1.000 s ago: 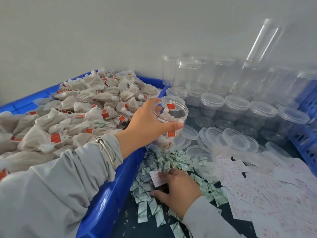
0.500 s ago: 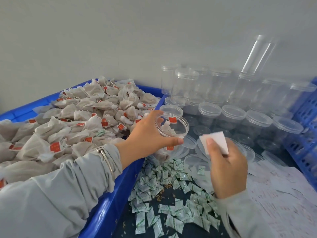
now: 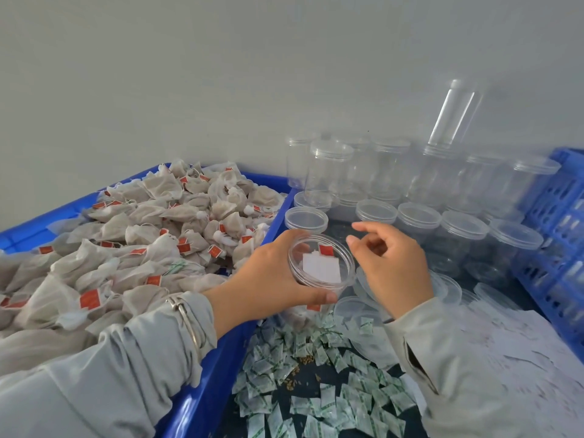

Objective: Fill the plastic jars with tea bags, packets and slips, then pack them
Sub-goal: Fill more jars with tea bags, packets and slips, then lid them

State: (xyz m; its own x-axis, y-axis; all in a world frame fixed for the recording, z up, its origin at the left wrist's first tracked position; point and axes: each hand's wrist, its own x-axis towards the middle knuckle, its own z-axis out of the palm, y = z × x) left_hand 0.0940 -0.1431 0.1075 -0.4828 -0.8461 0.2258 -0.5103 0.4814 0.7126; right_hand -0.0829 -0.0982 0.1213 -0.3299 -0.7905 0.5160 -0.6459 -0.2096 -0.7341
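Gripping an open plastic jar [image 3: 320,263] around its rim, the left hand [image 3: 268,279] holds it above the edge of the blue bin [image 3: 202,399] of tea bags [image 3: 151,235] — a white slip [image 3: 322,268] lies inside on top. Just beside the jar's mouth hangs the right hand [image 3: 395,263], fingers loosely spread, holding nothing. Green-printed packets [image 3: 316,390] litter the dark worktop [image 3: 303,382] below — more slips [image 3: 505,343] to the right.

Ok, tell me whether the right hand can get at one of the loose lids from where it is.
Probably yes. The right hand is empty, fingers loosely spread, beside the jar that the left hand grips. The loose lids lie just below it on the table, with nothing covering them.
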